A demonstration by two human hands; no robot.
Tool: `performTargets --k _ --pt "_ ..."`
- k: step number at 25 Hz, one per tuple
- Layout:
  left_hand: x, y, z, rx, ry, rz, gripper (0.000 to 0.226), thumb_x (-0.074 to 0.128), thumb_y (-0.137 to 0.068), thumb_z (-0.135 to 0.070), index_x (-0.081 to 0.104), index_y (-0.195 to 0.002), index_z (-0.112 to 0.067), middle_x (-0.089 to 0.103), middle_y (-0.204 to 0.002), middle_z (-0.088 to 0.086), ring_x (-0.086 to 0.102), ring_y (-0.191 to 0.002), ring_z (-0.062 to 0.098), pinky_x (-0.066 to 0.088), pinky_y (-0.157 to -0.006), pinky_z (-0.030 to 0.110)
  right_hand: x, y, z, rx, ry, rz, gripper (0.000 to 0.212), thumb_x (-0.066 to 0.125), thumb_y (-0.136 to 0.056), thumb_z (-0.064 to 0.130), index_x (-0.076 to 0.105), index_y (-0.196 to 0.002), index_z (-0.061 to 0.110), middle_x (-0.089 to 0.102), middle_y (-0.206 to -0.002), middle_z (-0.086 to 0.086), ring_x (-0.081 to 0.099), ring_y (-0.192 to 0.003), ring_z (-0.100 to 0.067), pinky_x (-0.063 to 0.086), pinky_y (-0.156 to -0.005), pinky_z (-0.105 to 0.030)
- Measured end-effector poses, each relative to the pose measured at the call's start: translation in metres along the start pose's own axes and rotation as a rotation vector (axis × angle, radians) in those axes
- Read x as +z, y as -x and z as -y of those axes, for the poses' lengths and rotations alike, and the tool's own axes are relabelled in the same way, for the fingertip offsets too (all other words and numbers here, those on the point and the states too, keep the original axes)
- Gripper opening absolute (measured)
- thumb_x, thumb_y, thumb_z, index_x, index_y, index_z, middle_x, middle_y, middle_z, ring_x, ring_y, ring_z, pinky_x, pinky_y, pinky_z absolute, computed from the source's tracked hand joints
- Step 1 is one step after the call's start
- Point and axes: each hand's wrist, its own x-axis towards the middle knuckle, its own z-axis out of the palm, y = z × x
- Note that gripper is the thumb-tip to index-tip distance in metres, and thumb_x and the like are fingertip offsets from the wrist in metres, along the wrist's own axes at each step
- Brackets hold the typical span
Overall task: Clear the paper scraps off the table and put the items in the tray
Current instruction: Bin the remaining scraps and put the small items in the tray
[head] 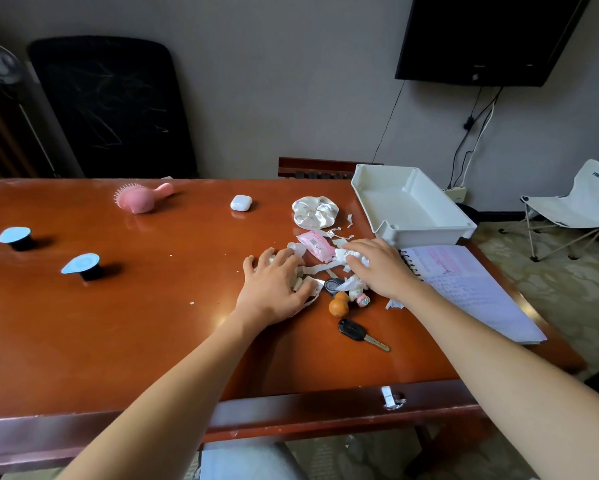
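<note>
White paper scraps (317,269) lie in a loose heap at the table's right middle. My left hand (275,287) presses on the heap's left side, fingers curled over scraps. My right hand (377,266) covers its right side, fingers closed on crumpled paper. Between them lie a pink packet (316,244), a dark key fob (333,285), a small orange gourd charm (339,304) and a little pink figure (360,299). A black car key (358,333) rests nearer me. The white tray (412,206) stands empty behind my right hand.
A silver scrunchie (314,211), white earbud case (241,203) and pink hairbrush (142,199) lie further back. Two blue-lidded black cups (81,266) stand at the left. An open spiral notebook (471,289) lies at the right edge. A stray scrap (394,304) sits by my right wrist.
</note>
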Motion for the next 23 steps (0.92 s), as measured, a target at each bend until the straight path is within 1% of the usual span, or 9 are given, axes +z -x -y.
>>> performTargets --k 2,5,9,12,14,15,17,20,23 --pt "0.0 0.0 0.001 0.025 0.031 -0.041 0.04 0.036 -0.09 -0.059 0.051 -0.111 -0.028 0.049 -0.123 -0.01 0.037 -0.125 0.023 0.018 -0.109 0.051 0.004 -0.001 -0.002 -0.03 -0.031 -0.065 0.027 0.051 -0.098 0.025 0.065 -0.12 0.022 0.06 -0.121 0.004 0.044 -0.116 -0.019 0.032 -0.096 -0.028" --pt "0.0 0.001 0.003 0.063 0.062 -0.088 0.023 0.041 -0.092 -0.05 0.046 -0.095 -0.027 0.044 -0.103 -0.01 0.038 -0.103 0.02 0.027 -0.095 0.041 0.005 0.0 0.0 -0.01 -0.011 -0.156 0.022 0.049 -0.099 0.024 0.068 -0.099 0.014 0.061 -0.103 0.002 0.05 -0.102 -0.02 0.042 -0.083 -0.034" --pt "-0.002 0.003 0.002 0.083 0.098 -0.112 0.018 0.05 -0.09 -0.04 0.045 -0.088 -0.023 0.046 -0.093 -0.007 0.037 -0.089 0.02 0.029 -0.081 0.034 0.004 0.004 0.005 0.04 0.093 -0.272 0.033 0.049 -0.101 0.034 0.07 -0.096 0.009 0.066 -0.091 -0.006 0.059 -0.081 -0.027 0.047 -0.065 -0.036" --pt "-0.004 0.004 0.001 0.077 0.13 -0.118 0.015 0.054 -0.087 -0.03 0.042 -0.086 -0.022 0.05 -0.087 -0.006 0.043 -0.084 0.024 0.028 -0.073 0.034 0.001 0.004 0.011 0.071 0.161 -0.272 0.038 0.047 -0.102 0.036 0.069 -0.094 0.005 0.067 -0.083 -0.011 0.06 -0.075 -0.033 0.049 -0.062 -0.04" --pt "-0.006 0.004 0.002 0.063 0.181 -0.121 0.013 0.054 -0.085 -0.027 0.044 -0.09 -0.022 0.051 -0.084 -0.007 0.044 -0.081 0.024 0.028 -0.07 0.034 -0.002 0.004 0.014 0.074 0.151 -0.262 0.039 0.048 -0.102 0.035 0.068 -0.093 0.003 0.066 -0.078 -0.014 0.059 -0.072 -0.036 0.048 -0.061 -0.041" --pt "-0.006 0.005 0.002 0.062 0.196 -0.124 0.015 0.055 -0.084 -0.027 0.047 -0.096 -0.023 0.054 -0.086 -0.007 0.044 -0.081 0.022 0.029 -0.071 0.034 -0.004 0.005 0.015 0.072 0.134 -0.261 0.038 0.049 -0.102 0.034 0.068 -0.092 0.002 0.066 -0.076 -0.014 0.058 -0.07 -0.037 0.048 -0.061 -0.043" --pt "-0.005 0.004 0.003 0.07 0.169 -0.127 0.027 0.054 -0.083 -0.029 0.051 -0.11 -0.025 0.058 -0.101 -0.006 0.043 -0.086 0.019 0.032 -0.075 0.034 -0.007 0.007 0.015 0.063 0.096 -0.273 0.037 0.049 -0.102 0.033 0.067 -0.092 0.002 0.064 -0.074 -0.013 0.056 -0.068 -0.035 0.048 -0.059 -0.042" --pt "-0.002 0.003 0.004 0.069 0.097 -0.129 0.039 0.051 -0.085 -0.031 0.053 -0.123 -0.032 0.049 -0.121 -0.005 0.041 -0.106 0.022 0.033 -0.09 0.037 -0.009 0.009 0.014 0.044 0.035 -0.317 0.034 0.05 -0.101 0.031 0.067 -0.09 0.004 0.061 -0.072 -0.009 0.052 -0.065 -0.031 0.043 -0.057 -0.037" --pt "-0.001 0.0 0.005 0.069 0.041 -0.082 0.043 0.048 -0.087 -0.031 0.055 -0.128 -0.04 0.036 -0.147 -0.008 0.029 -0.128 0.025 0.025 -0.102 0.045 -0.01 0.006 0.013 0.029 0.026 -0.264 0.026 0.05 -0.101 0.026 0.068 -0.098 0.008 0.065 -0.092 -0.008 0.058 -0.08 -0.031 0.049 -0.066 -0.042"
